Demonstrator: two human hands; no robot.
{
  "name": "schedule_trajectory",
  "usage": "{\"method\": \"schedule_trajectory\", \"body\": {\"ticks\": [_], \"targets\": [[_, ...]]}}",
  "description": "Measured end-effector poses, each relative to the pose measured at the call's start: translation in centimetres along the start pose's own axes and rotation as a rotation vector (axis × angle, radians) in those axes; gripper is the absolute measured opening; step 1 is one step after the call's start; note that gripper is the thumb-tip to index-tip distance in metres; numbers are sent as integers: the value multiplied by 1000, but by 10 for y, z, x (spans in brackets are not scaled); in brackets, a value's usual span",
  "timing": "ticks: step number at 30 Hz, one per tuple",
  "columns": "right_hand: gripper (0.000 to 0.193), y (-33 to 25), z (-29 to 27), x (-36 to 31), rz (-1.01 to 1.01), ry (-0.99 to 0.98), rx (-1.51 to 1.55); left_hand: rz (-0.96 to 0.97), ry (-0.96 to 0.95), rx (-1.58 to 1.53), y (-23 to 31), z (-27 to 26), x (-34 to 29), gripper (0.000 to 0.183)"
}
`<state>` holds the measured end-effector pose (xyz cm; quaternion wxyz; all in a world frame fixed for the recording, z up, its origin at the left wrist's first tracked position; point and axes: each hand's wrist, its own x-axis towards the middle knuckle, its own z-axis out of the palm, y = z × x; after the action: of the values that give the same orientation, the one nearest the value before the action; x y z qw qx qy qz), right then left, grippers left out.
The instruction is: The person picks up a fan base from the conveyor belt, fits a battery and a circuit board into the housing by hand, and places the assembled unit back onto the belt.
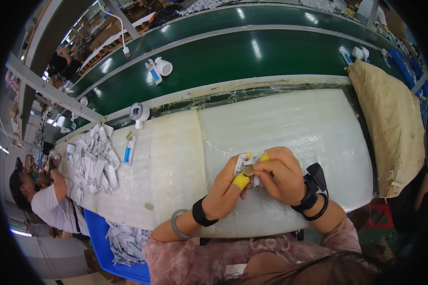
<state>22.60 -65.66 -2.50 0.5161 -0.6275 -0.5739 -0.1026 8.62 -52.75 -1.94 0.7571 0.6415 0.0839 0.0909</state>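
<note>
Pinching away at the middle of the bench, both hands are meeting over one small white plastic part (246, 164): the left hand (228, 187) is gripping it from below with thumb and forefinger, a yellow finger guard (241, 181) showing on that thumb, while the right hand (279, 173) is curling over the top and nipping the same piece with its fingertips, a second yellow guard (264, 157) sitting on one of them (two yellow guards in all, one per hand). A small brownish bit is showing between the fingers, too small to make out. The part is hovering just above the white padded work surface (295, 128), held clear of it. Off to the left, a heap of white plastic pieces (92, 164) is lying on the pad, too many to count, with one blue-and-white tube (128, 151) just beside it and one small round white fan unit (139, 113) standing at the pad's far edge. On the green conveyor belt (233, 59) beyond, another white fan unit (163, 66) is lying near one blue-and-white packet (153, 73). A blue bin (104, 249) of white pieces is sitting below the bench, and a tan sack (390, 123) is draping over the right end.
</note>
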Motion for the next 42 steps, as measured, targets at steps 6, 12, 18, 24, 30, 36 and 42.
{"method": "schedule_trajectory", "body": {"ticks": [6, 12, 18, 24, 30, 36, 42], "targets": [[24, 0, -1, -1, 8, -18, 22, 16, 43, 48, 0, 4, -2, 44], [24, 0, -1, -1, -7, -19, 23, 18, 36, -9, -3, 2, -2, 45], [24, -1, 0, -2, 10, -10, 27, 10, 22, 44, -2, 0, -3, 54], [27, 0, 2, -2, 13, 25, 44, -16, 37, 89, 5, 5, -5, 46], [27, 0, 3, -1, -14, 17, 48, -47, 108, 166, 4, 9, -3, 46], [25, -3, 4, -3, -4, 20, 32, -29, 134, 142, -6, 7, -5, 46], [24, -1, 0, 2, 11, 8, 42, -56, 120, 188, 0, 7, -3, 48]]}}
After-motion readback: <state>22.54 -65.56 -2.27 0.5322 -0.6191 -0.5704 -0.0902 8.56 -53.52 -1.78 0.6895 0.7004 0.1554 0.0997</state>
